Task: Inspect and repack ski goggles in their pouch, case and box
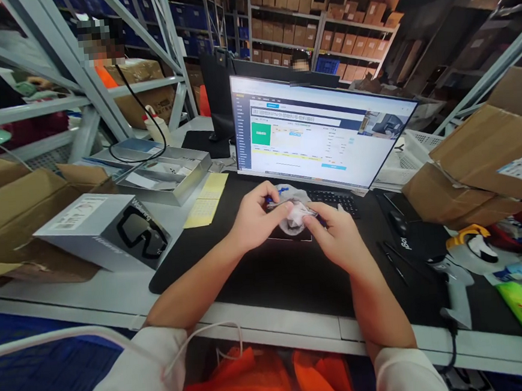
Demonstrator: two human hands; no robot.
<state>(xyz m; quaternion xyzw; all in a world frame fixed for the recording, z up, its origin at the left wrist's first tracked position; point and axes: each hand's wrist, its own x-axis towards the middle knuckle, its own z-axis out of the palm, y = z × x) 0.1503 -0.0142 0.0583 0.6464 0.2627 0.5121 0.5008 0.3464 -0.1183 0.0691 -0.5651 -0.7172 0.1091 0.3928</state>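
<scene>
Both my hands pinch a small whitish, see-through plastic bag [295,218] above the black desk mat [267,273]. My left hand [259,215] grips its left side, fingers curled and thumb pressed on it. My right hand [335,233] holds the right side between thumb and fingers. A pinkish-white crumpled part lies between the two thumbs, and a bit of blue shows by the left fingers. What the bag contains cannot be made out. Just behind it lie the black keyboard [334,202] and the lit monitor [301,138].
To the left stand a grey goggles box [105,226], an open silver box [173,172], a yellow paper pad [207,200] and an open carton [27,208]. Rightward are a mouse [397,224], pens [395,262], a barcode scanner [456,300], a tape dispenser [473,245] and cartons [487,141].
</scene>
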